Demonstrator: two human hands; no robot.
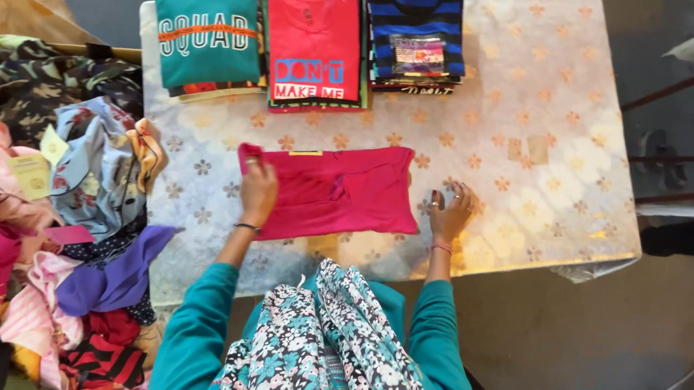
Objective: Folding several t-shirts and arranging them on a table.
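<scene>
A cream, flower-patterned cloth covers the surface (521, 148), which stands on a dark floor. Nearest, the left hand (258, 193) lies flat on the left part of a pink, partly folded cotton T-shirt (347, 189), fingers loosely spread. The right hand (449, 211) rests open on the cloth just beside the shirt's right edge, gripping nothing. The shirt looks light, soft and limp; its corners and folded edges seem the best places to take hold. Bare cloth lies open to the right. Left, a heap of mixed clothes (57, 229) crowds the edge. Farther off stand three folded stacks: teal (206, 37), red (314, 49) and blue-striped (415, 38).
</scene>
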